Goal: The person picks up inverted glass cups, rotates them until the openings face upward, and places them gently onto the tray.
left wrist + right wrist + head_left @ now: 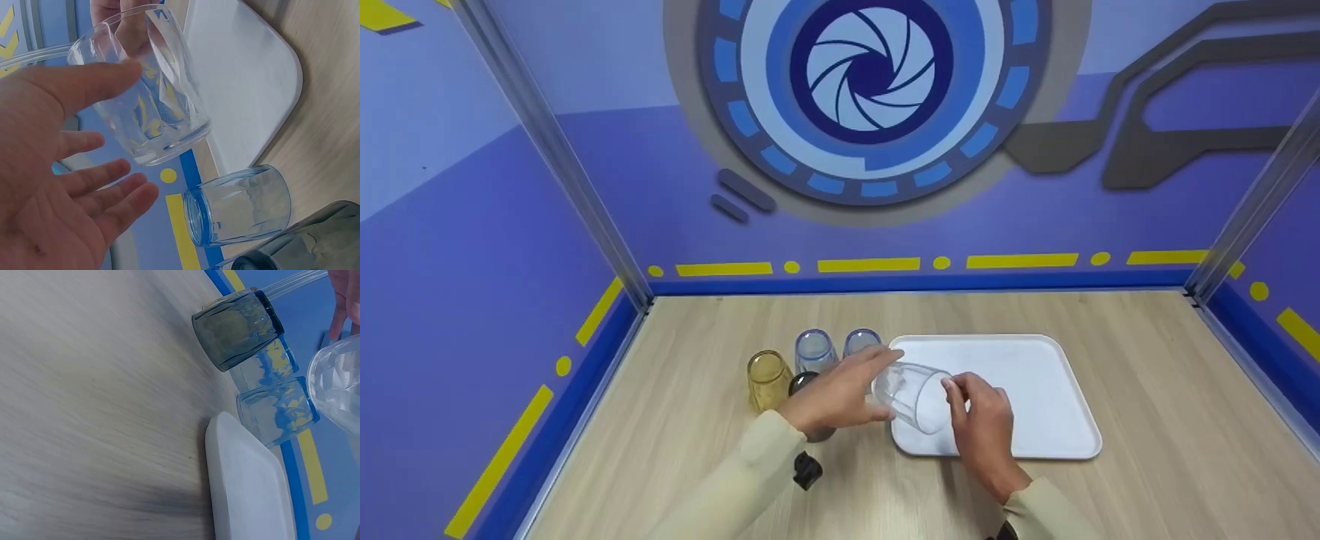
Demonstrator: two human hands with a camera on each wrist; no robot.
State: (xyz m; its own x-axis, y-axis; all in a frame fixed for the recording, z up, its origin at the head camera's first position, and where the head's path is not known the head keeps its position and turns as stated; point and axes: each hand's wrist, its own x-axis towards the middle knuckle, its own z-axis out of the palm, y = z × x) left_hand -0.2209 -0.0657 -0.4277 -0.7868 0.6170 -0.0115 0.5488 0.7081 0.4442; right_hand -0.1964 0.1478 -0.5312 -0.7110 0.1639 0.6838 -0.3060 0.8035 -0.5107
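Five glasses on show, and the one that matters is the clear glass point(911, 397), a bit right of and below the middle of the head view. It's tipped on its side, held up over the left edge of the white tray point(1035, 405).

What could go wrong? A slip, I'd say. The right hand point(984, 424) only has the rim pinched between thumb and fingers, so most of the weight hangs off one edge. Smooth glass plus a small contact patch could let it swivel or drop onto the tray lip. Second worry: the left hand point(844, 394) sits right by the dark glass point(239, 332), so a careless elbow or wrist might knock that one, or the amber glass point(769, 379) left of it. Up behind the left hand, one blue glass point(815, 351) and another blue glass point(862, 341) look a bit safer.

As for the grip, the clear glass lies between both hands, rim end toward the right hand, base toward the left hand. The left hand is spread, not clasping anything; its thumb overlaps the glass in the left wrist view, but I can't tell if it's touching.
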